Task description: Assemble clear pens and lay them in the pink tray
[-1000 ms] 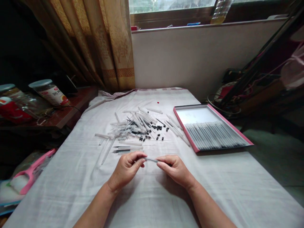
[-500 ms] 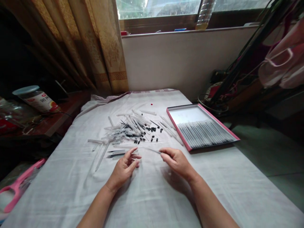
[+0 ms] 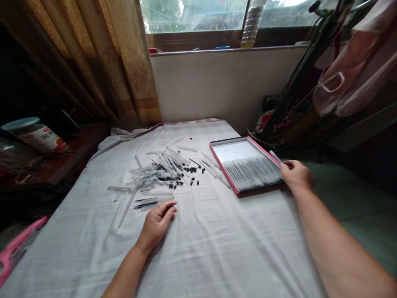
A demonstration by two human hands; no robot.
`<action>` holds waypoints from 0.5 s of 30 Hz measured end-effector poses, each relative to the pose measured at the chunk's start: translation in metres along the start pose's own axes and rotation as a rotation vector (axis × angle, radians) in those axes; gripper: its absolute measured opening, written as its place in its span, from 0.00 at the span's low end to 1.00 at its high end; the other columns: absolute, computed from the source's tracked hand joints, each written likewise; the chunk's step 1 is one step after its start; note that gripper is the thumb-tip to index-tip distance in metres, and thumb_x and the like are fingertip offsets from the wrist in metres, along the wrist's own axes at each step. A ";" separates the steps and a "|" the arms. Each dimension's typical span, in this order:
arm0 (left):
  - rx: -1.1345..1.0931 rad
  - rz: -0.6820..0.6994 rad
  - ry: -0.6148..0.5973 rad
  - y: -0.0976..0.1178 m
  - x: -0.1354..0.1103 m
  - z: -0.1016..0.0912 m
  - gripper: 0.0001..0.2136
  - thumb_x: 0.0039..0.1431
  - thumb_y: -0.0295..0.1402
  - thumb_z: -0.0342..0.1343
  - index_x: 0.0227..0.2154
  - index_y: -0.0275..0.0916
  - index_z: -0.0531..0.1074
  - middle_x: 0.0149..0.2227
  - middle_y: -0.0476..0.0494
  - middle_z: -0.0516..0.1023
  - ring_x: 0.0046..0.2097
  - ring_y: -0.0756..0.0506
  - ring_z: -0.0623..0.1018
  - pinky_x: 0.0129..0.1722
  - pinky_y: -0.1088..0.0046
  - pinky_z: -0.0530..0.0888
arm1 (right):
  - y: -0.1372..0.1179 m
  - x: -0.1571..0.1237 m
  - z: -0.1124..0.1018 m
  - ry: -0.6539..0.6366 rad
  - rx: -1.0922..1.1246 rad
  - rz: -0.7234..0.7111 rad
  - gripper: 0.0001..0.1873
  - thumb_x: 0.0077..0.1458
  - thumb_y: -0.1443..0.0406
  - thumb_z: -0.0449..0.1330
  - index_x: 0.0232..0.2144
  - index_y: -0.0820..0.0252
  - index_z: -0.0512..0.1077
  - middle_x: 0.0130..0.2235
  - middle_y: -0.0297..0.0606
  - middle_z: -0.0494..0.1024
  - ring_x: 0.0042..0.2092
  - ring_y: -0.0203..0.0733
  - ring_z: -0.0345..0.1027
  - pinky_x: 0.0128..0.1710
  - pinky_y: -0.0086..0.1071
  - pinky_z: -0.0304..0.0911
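Observation:
At the right edge of the shallow pink-rimmed box [image 3: 223, 167], my right hand [image 3: 297, 174] pinches a whitish pen [image 3: 274, 156], its end pointing up and away. Inside the box lies a row of similar pens [image 3: 252, 174], side by side. My left hand [image 3: 159, 221] rests low over the cloth with its fingertips pressed together; what they hold, if anything, is too small to make out. Just beyond it lie dark-tipped refills [image 3: 145, 203] and clear pen barrels. Farther back is a loose heap of barrels and refills [image 3: 161, 169], with several small black caps [image 3: 192, 169] beside it.
A white cloth [image 3: 204, 240] covers the table. Loose clear barrels [image 3: 217, 171] lie along the box's left side. A tiny red piece [image 3: 191, 138] sits near the back. Pink scissors-like handles [image 3: 21, 244] show at left, below a lidded jar [image 3: 37, 134].
My right hand has carried the pen rightward from the table's middle to the box's right edge. My left hand's fingers have closed together. The view has turned slightly right.

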State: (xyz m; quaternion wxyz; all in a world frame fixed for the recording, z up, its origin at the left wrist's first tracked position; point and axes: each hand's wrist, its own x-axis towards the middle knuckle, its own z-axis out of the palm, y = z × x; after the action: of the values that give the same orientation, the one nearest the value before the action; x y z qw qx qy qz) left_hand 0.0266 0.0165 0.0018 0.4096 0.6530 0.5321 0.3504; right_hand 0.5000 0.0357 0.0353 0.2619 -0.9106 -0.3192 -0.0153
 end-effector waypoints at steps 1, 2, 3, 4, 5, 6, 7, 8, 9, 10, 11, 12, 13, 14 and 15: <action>0.006 0.004 0.007 0.000 0.000 0.000 0.16 0.55 0.41 0.55 0.40 0.37 0.77 0.31 0.43 0.82 0.29 0.46 0.80 0.32 0.71 0.78 | 0.000 0.003 0.002 -0.009 -0.037 0.000 0.17 0.53 0.61 0.55 0.41 0.60 0.78 0.41 0.52 0.80 0.41 0.58 0.73 0.39 0.46 0.64; 0.013 0.006 0.011 0.000 0.000 0.001 0.15 0.55 0.41 0.55 0.40 0.38 0.77 0.31 0.43 0.82 0.29 0.46 0.80 0.32 0.71 0.78 | 0.000 0.006 0.005 -0.015 -0.067 -0.007 0.18 0.53 0.61 0.54 0.41 0.60 0.78 0.41 0.52 0.80 0.41 0.58 0.73 0.40 0.47 0.63; 0.018 0.007 0.015 0.000 0.000 0.001 0.15 0.55 0.41 0.55 0.40 0.38 0.78 0.31 0.43 0.82 0.29 0.46 0.80 0.32 0.71 0.78 | -0.001 0.007 0.008 -0.017 -0.091 -0.019 0.18 0.54 0.61 0.54 0.41 0.60 0.78 0.40 0.53 0.80 0.41 0.59 0.72 0.40 0.48 0.62; 0.023 0.010 0.018 0.000 0.000 0.001 0.15 0.55 0.41 0.55 0.39 0.38 0.78 0.31 0.44 0.82 0.29 0.46 0.81 0.32 0.71 0.78 | -0.001 0.007 0.011 -0.010 -0.112 -0.034 0.18 0.54 0.61 0.54 0.41 0.61 0.78 0.40 0.53 0.80 0.41 0.59 0.72 0.41 0.48 0.61; 0.029 0.012 0.021 0.000 0.000 0.001 0.15 0.55 0.41 0.55 0.39 0.38 0.78 0.31 0.44 0.82 0.29 0.46 0.81 0.32 0.71 0.78 | -0.002 0.007 0.014 0.003 -0.130 -0.051 0.18 0.54 0.61 0.54 0.41 0.61 0.79 0.39 0.53 0.80 0.41 0.59 0.71 0.42 0.49 0.60; 0.035 0.018 0.023 0.000 0.000 0.001 0.14 0.55 0.41 0.55 0.39 0.38 0.78 0.31 0.44 0.82 0.29 0.46 0.81 0.31 0.71 0.78 | -0.002 0.008 0.016 0.017 -0.146 -0.071 0.18 0.54 0.61 0.54 0.41 0.62 0.79 0.38 0.53 0.80 0.41 0.59 0.71 0.42 0.50 0.60; 0.042 0.025 0.026 0.000 0.000 0.001 0.14 0.55 0.40 0.55 0.39 0.38 0.78 0.31 0.44 0.82 0.29 0.46 0.81 0.31 0.71 0.78 | -0.003 0.008 0.018 0.026 -0.159 -0.091 0.18 0.53 0.61 0.54 0.41 0.62 0.79 0.38 0.54 0.80 0.42 0.59 0.70 0.43 0.51 0.59; 0.048 0.032 0.028 0.000 0.000 0.001 0.14 0.54 0.40 0.55 0.39 0.39 0.78 0.31 0.44 0.82 0.28 0.46 0.80 0.31 0.71 0.78 | -0.003 0.009 0.020 0.028 -0.172 -0.111 0.18 0.53 0.61 0.55 0.41 0.62 0.79 0.38 0.54 0.80 0.42 0.59 0.70 0.43 0.51 0.58; 0.052 0.038 0.030 0.000 0.001 0.001 0.14 0.54 0.40 0.55 0.39 0.39 0.78 0.31 0.44 0.82 0.28 0.46 0.80 0.31 0.71 0.78 | -0.003 0.010 0.020 0.022 -0.186 -0.127 0.18 0.53 0.61 0.55 0.41 0.62 0.79 0.39 0.54 0.80 0.42 0.59 0.69 0.43 0.51 0.58; 0.055 0.041 0.032 0.000 0.001 0.001 0.14 0.54 0.40 0.55 0.39 0.39 0.78 0.30 0.45 0.82 0.28 0.46 0.80 0.31 0.70 0.78 | -0.004 0.011 0.020 0.007 -0.200 -0.140 0.18 0.52 0.62 0.55 0.41 0.62 0.80 0.39 0.54 0.80 0.42 0.59 0.69 0.43 0.52 0.58; 0.056 0.043 0.032 0.000 0.001 0.000 0.13 0.54 0.40 0.55 0.38 0.39 0.78 0.30 0.45 0.82 0.27 0.46 0.80 0.31 0.71 0.78 | -0.003 0.011 0.020 -0.013 -0.214 -0.147 0.18 0.52 0.62 0.55 0.41 0.62 0.80 0.41 0.55 0.79 0.43 0.59 0.69 0.43 0.52 0.58; 0.055 0.043 0.033 0.000 0.001 0.000 0.14 0.54 0.40 0.55 0.38 0.39 0.78 0.30 0.45 0.82 0.27 0.46 0.80 0.31 0.71 0.78 | -0.003 0.012 0.020 -0.033 -0.227 -0.151 0.18 0.53 0.62 0.55 0.42 0.61 0.80 0.42 0.54 0.79 0.43 0.60 0.69 0.43 0.51 0.58; 0.052 0.041 0.032 0.000 0.001 0.000 0.14 0.54 0.41 0.55 0.38 0.39 0.78 0.30 0.45 0.82 0.28 0.46 0.80 0.31 0.71 0.78 | -0.002 0.013 0.019 -0.049 -0.240 -0.151 0.18 0.53 0.63 0.55 0.42 0.60 0.80 0.42 0.54 0.79 0.43 0.60 0.68 0.43 0.51 0.58; 0.050 0.039 0.031 0.001 0.001 0.000 0.14 0.54 0.41 0.55 0.38 0.39 0.78 0.30 0.45 0.82 0.28 0.46 0.80 0.31 0.71 0.78 | 0.000 0.014 0.019 -0.062 -0.252 -0.147 0.18 0.53 0.63 0.55 0.43 0.59 0.80 0.43 0.54 0.79 0.44 0.60 0.68 0.42 0.51 0.58; 0.050 0.038 0.030 0.001 0.001 0.000 0.14 0.54 0.41 0.55 0.38 0.39 0.77 0.30 0.45 0.82 0.28 0.46 0.80 0.31 0.71 0.78 | 0.002 0.014 0.019 -0.070 -0.259 -0.144 0.18 0.53 0.63 0.54 0.42 0.58 0.81 0.42 0.54 0.80 0.44 0.60 0.69 0.42 0.52 0.58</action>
State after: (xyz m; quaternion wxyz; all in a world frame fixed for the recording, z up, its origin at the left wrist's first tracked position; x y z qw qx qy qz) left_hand 0.0270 0.0175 0.0026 0.3784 0.6675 0.5343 0.3546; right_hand 0.5099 0.0519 0.0206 0.1290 -0.9115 -0.3881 -0.0435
